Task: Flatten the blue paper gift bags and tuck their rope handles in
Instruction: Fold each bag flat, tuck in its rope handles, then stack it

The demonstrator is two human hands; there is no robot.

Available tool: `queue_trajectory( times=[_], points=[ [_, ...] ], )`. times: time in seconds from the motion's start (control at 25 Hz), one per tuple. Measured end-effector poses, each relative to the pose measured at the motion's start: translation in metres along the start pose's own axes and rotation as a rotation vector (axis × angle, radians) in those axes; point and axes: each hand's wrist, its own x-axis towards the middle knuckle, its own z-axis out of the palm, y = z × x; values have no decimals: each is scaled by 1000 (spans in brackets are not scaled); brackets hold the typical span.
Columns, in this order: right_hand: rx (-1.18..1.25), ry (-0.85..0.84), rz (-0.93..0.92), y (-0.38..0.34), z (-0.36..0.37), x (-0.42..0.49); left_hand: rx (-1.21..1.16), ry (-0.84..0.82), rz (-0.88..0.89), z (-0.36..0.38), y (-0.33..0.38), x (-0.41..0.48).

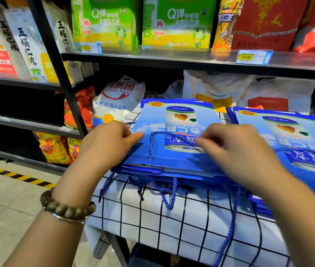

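Observation:
A stack of flat blue paper gift bags (174, 116) lies on a table under a white checked cloth (181, 220). A blue rope handle (152, 143) lies looped on the top bag's face. My left hand (110, 143) rests at the stack's left edge, fingers curled, thumb touching the top bag. My right hand (235, 151) is blurred over the top bag, its fingertips at the rope near the printed can. Further rope handles (169, 191) hang from the stack's near edge over the cloth. A second stack of blue bags (287, 132) lies to the right.
Dark metal shelves (172, 56) stand behind the table with green boxes, red packages and price tags. A white flour sack (118, 99) and white bags sit on the lower shelf. Rice bags fill the left shelves. Tiled floor with yellow-black tape (17, 176) is at left.

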Motion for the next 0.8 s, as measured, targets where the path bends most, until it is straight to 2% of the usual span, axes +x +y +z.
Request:
queue_trajectory(
  times=[0.08, 0.16, 0.24, 0.36, 0.48, 0.56, 0.64, 0.72, 0.8],
  points=[
    [-233, 15, 283, 23, -19, 8, 59, -28, -58, 1, -8, -1],
    [-365, -98, 443, 36, -18, 11, 6, -66, -76, 4, -12, -1],
    [-385, -187, 495, 40, -8, 13, -86, -99, -75, 5, -12, 0],
    [-332, -183, 509, 41, 0, 16, -168, -113, -47, 5, -10, -1],
    [-277, -111, 511, 46, 0, 19, -271, 25, -13, 0, -7, -5],
    [-186, -61, 492, 50, -1, 21, -282, 157, 40, -10, -2, -9],
    [66, -28, 476, 53, 2, 23, -286, 272, 83, -23, 3, -13],
    [361, -18, 445, 53, 5, 24, -347, 332, 97, -34, 5, -14],
    [536, 48, 412, 51, 1, 22, -460, 340, 90, -42, 7, -12]
  ],
)
